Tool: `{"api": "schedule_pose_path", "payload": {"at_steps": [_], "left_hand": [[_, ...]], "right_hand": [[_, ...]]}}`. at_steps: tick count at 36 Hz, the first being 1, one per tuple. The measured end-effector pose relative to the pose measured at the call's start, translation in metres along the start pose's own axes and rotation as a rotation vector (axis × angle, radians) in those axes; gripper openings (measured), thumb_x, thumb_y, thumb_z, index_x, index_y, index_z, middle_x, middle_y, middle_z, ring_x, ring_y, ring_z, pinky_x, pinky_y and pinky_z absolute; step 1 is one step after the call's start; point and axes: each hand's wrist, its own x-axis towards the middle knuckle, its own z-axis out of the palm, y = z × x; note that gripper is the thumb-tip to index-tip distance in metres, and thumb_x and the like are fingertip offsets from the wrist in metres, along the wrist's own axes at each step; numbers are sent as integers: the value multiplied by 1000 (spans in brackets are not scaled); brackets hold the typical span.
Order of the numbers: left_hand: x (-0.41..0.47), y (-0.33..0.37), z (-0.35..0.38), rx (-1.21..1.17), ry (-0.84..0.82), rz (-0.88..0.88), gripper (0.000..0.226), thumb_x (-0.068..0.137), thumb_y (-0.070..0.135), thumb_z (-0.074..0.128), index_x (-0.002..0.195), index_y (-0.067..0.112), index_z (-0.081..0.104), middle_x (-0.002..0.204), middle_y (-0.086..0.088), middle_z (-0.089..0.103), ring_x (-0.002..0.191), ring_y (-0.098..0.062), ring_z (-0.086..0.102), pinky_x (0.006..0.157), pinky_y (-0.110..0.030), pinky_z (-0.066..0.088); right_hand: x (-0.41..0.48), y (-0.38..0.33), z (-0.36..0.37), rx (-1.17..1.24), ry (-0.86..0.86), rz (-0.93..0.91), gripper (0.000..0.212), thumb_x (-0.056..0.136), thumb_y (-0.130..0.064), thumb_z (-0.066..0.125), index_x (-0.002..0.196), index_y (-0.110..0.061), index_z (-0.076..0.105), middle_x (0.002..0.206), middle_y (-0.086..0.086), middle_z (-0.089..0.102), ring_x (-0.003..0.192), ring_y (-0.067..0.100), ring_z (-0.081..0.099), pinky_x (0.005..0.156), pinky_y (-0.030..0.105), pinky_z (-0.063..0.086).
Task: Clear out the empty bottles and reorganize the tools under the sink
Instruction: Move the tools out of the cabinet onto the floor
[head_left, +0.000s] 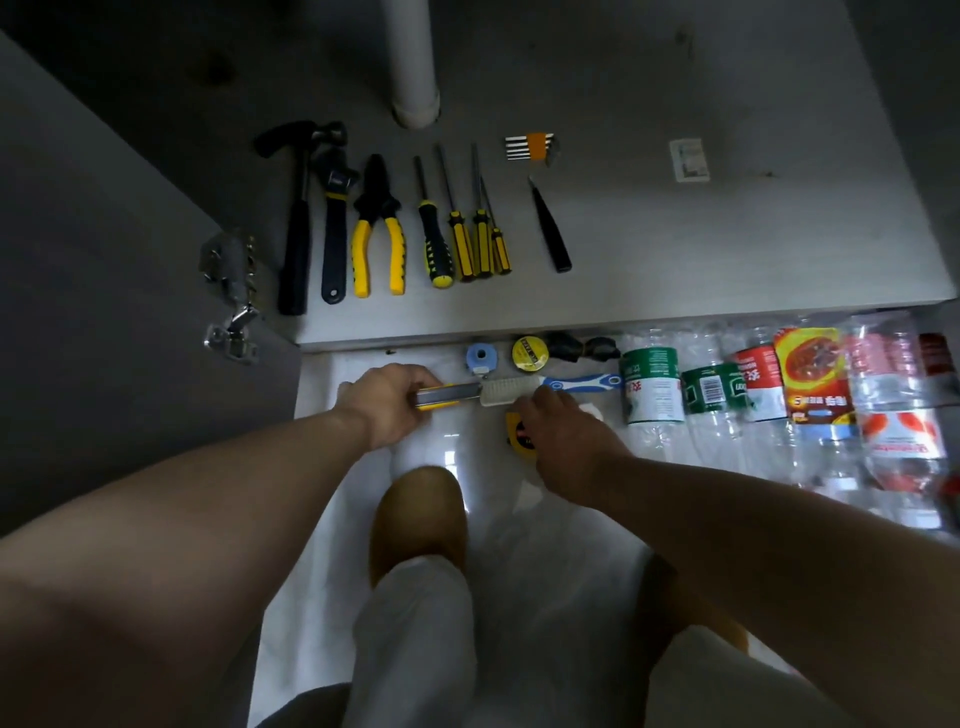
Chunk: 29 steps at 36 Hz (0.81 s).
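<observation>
We see the left hand (387, 402) just left of centre, clenched round a utility knife (447, 396) (yellow body, grey metal sleeve). The knife's end sits just beside the white bristles of a brush (582, 384), whose blue-and-white moulded handle points to 3 o'clock. The right hand (566, 441) is palm down with its fingers bent over a yellow tape measure (516, 428) and its fingertips by the bristles; we cannot tell whether it grasps anything. All of this lies on glossy white floor (498, 545). At 12 o'clock of the hands, against the cabinet edge, are small rolls: blue tape (481, 357), yellow tape (530, 353) and two black rolls (582, 347). At 3 o'clock, bottles (652, 384) lie in a row on their sides, thin crinkled clear plastic with green, red and pink labels, see-through where bare. The open cabinet holds the tools in a neat row on its matte grey cabinet floor (675, 249), handles toward us. From 10 toward 1 o'clock these are a black hammer (298, 223), an adjustable wrench (335, 223), yellow-grip pliers (379, 228), four striped black-and-yellow screwdrivers (460, 234), then a slim black tool (550, 228) with a hex key set (532, 147) beyond it. A white round pipe (413, 62) enters the cabinet floor at 12 o'clock. Metal hinges (231, 296) sit on the door at 9 o'clock.
</observation>
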Motion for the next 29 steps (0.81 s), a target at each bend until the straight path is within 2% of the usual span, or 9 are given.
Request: {"api": "schedule_pose_path", "payload": {"at_steps": [3, 6, 9, 12, 16, 18, 21, 25, 29], "left_hand": [[0, -6, 2, -19, 69, -28, 26, 86, 23, 72, 103, 42, 66, 102, 15, 67, 106, -18, 62, 104, -44, 46], [2, -11, 3, -30, 108, -64, 24, 85, 21, 71, 99, 39, 64, 98, 14, 63, 102, -19, 63, 96, -35, 48], [5, -14, 4, -30, 93, -90, 29, 84, 16, 68, 106, 35, 65, 105, 6, 65, 104, -25, 63, 97, -43, 51], [9, -17, 7, 34, 97, -76, 44, 86, 9, 66, 125, 28, 64, 121, -10, 62, 113, -31, 60, 96, -41, 52], [15, -21, 9, 135, 136, -87, 54, 88, 4, 62, 137, 28, 58, 128, -15, 51, 123, -36, 51, 105, -40, 46], [17, -22, 6, 161, 150, -81, 51, 89, 1, 58, 134, 26, 60, 131, -15, 53, 122, -37, 52, 105, -39, 46], [19, -21, -2, 190, 203, -59, 42, 89, 2, 54, 122, 26, 65, 122, -14, 61, 116, -36, 55, 101, -40, 47], [18, -20, -5, 258, 232, -76, 49, 90, 2, 51, 126, 33, 63, 125, -9, 60, 121, -35, 48, 103, -46, 46], [19, -22, -3, 235, 249, -42, 47, 86, -1, 56, 125, 24, 64, 126, -9, 62, 122, -33, 50, 105, -39, 42]], "right_hand": [[-6, 4, 3, -80, 97, -83, 57, 84, -12, 61, 138, -13, 41, 139, 14, 40, 124, 30, 44, 93, 39, 48], [-14, 8, 9, -188, 47, -226, 60, 84, -17, 62, 141, -12, 45, 144, 13, 39, 129, 31, 42, 98, 42, 45], [-21, 6, 15, -249, -55, -262, 71, 84, -23, 65, 149, -12, 38, 157, 16, 24, 144, 35, 26, 110, 44, 37], [-26, 3, 18, -277, -95, -246, 73, 86, -25, 66, 150, -9, 35, 162, 17, 10, 150, 37, 14, 116, 49, 34], [-26, 0, 16, -244, -93, -231, 65, 86, -26, 65, 146, -12, 42, 161, 15, 15, 149, 35, 17, 114, 48, 36], [-23, 1, 13, -217, -92, -228, 61, 87, -27, 63, 144, -14, 45, 158, 13, 21, 146, 33, 22, 112, 46, 38], [-20, 3, 8, -169, -102, -222, 59, 86, -29, 63, 142, -17, 48, 155, 10, 26, 141, 30, 28, 108, 42, 42], [-19, 7, 1, -135, -120, -223, 58, 89, -25, 60, 145, -17, 47, 155, 7, 28, 140, 29, 30, 108, 42, 42], [-19, 10, -4, -136, -166, -235, 57, 90, -25, 60, 145, -19, 47, 156, 6, 26, 142, 27, 29, 110, 42, 41]]}}
